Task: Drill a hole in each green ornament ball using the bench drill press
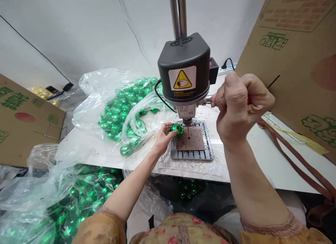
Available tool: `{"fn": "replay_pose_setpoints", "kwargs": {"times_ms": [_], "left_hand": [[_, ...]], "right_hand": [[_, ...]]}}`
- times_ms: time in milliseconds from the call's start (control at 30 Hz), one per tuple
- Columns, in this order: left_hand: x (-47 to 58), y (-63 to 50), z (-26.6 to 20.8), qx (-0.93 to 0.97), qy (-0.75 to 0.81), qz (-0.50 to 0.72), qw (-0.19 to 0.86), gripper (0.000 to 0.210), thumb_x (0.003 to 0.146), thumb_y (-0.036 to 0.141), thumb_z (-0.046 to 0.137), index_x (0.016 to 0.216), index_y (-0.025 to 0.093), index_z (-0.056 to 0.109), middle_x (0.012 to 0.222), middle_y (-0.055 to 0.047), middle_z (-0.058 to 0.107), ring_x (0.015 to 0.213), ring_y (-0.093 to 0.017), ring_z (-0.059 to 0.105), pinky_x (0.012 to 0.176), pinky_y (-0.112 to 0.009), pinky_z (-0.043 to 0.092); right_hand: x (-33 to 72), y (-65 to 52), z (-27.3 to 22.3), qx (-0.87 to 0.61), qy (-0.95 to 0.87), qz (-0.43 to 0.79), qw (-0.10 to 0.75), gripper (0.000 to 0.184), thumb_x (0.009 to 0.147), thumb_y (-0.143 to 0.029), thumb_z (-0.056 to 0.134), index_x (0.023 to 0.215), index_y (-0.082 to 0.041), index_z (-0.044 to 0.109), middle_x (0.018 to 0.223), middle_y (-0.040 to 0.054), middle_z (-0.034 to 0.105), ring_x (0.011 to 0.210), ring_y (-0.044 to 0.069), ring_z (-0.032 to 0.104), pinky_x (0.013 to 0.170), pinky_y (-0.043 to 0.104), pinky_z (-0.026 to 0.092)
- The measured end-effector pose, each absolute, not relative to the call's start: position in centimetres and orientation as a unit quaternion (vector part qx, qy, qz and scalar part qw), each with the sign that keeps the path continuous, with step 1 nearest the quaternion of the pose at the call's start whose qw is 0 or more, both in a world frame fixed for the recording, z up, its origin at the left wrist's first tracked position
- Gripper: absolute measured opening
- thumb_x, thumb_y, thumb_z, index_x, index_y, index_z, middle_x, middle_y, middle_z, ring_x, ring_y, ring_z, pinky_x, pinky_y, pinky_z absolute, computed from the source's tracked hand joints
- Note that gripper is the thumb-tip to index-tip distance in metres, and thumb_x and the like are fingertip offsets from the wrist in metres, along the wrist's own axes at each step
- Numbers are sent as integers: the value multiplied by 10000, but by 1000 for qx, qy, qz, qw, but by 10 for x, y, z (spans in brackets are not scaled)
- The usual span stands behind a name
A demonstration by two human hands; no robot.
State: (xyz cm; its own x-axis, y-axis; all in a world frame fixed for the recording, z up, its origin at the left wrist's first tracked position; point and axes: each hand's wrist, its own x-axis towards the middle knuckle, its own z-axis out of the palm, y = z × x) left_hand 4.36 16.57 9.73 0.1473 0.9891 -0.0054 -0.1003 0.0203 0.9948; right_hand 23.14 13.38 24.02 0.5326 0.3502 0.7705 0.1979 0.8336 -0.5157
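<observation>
A: Where was the ball?
B: 1 shiny green ball (177, 130), pinched between the left hand's (163, 136) thumb and fingertips. Just left of the drill bit (188, 129), at the back-left corner of the board (194, 143). Couldn't tell if it touched the board.
A: Right hand?
B: Right hand (237, 104) was raised beside the drill (183, 69), fingers curled tight round the handle (249, 99). A sliver of red showed; the fist hid the rest.
A: Board?
B: Brown, 1 dark hole near the middle, lying on the slotted metal base (209, 146). Dark chips on both, plus on the white table (86, 146).
A: Other balls?
B: 1 clear bag (90, 91) on the table left of the drill, green balls at it. 1 lower bag (86, 195) near the table's front-left edge, also green balls.
A: Surroundings?
B: 2 boxes: left box (31, 121), right box (296, 69). Brown strap (273, 134) on the table's right side. Yellow warning triangle on the drill's front.
</observation>
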Motion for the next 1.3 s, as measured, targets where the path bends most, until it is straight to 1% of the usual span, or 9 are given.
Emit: {"fn": "replay_pose_setpoints", "kwargs": {"times_ms": [100, 233, 433, 600, 767, 900, 1000, 1100, 1300], "left_hand": [[51, 168, 89, 504, 423, 512, 552, 568, 629, 455, 921, 989, 207, 559, 871, 5, 699, 820, -141, 652, 785, -281, 495], [55, 168, 82, 519, 408, 500, 560, 582, 647, 502, 920, 984, 210, 546, 867, 7, 703, 827, -147, 662, 788, -286, 499], [54, 168, 77, 554, 404, 469, 557, 560, 702, 507, 898, 1023, 206, 551, 950, -18, 716, 900, -165, 677, 849, -303, 506], [56, 167, 74, 576, 404, 463, 539, 527, 727, 511, 880, 1017, 207, 563, 975, -29, 717, 920, -173, 675, 871, -312, 507], [56, 165, 72, 614, 411, 452, 500, 467, 743, 456, 879, 1050, 211, 627, 1063, -57, 711, 1063, -217, 664, 984, -361, 494], [60, 160, 76, 674, 418, 426, 435, 459, 735, 391, 885, 1105, 226, 672, 1152, -72, 698, 1140, -257, 641, 1045, -403, 469], [67, 155, 81, 696, 409, 420, 415, 480, 721, 378, 892, 1121, 225, 672, 1127, -71, 710, 1093, -261, 658, 1006, -403, 493], [71, 152, 83, 682, 405, 427, 434, 495, 731, 405, 879, 1125, 213, 651, 1070, -73, 723, 1010, -253, 680, 928, -391, 530], [70, 152, 79, 678, 400, 421, 450, 522, 749, 428, 871, 1165, 211, 641, 1093, -82, 727, 1030, -256, 687, 918, -388, 541]], "right_hand": [[231, 134, 241, -294, -484, 42, 823, 489, 926, -449, 601, 610, -229, 299, 531, -42, 238, 460, 88, 301, 464, 317, 289], [231, 134, 242, -259, -489, 53, 831, 488, 928, -398, 614, 606, -219, 293, 528, -54, 260, 459, 58, 301, 477, 285, 281], [230, 133, 242, -294, -484, 58, 822, 508, 928, -470, 599, 615, -220, 286, 543, -55, 262, 486, 50, 309, 500, 272, 310], [229, 133, 242, -258, -483, 51, 835, 489, 927, -394, 619, 605, -208, 301, 510, -61, 268, 453, 45, 317, 479, 263, 287], [230, 134, 241, -294, -481, 58, 824, 515, 928, -479, 597, 615, -216, 283, 533, -57, 255, 473, 47, 301, 497, 272, 304], [229, 133, 242, -293, -480, 59, 825, 528, 917, -502, 606, 609, -214, 288, 529, -59, 244, 465, 46, 303, 490, 266, 295], [229, 132, 243, -280, -480, 62, 829, 517, 916, -465, 620, 600, -210, 300, 526, -61, 247, 458, 43, 313, 480, 259, 290], [230, 131, 243, -268, -483, 62, 832, 495, 919, -413, 627, 595, -208, 314, 518, -64, 265, 453, 43, 321, 471, 262, 288], [228, 130, 236, -224, -487, 45, 843, 505, 922, -313, 623, 570, -201, 279, 491, -57, 269, 450, 53, 314, 465, 284, 282]]}}
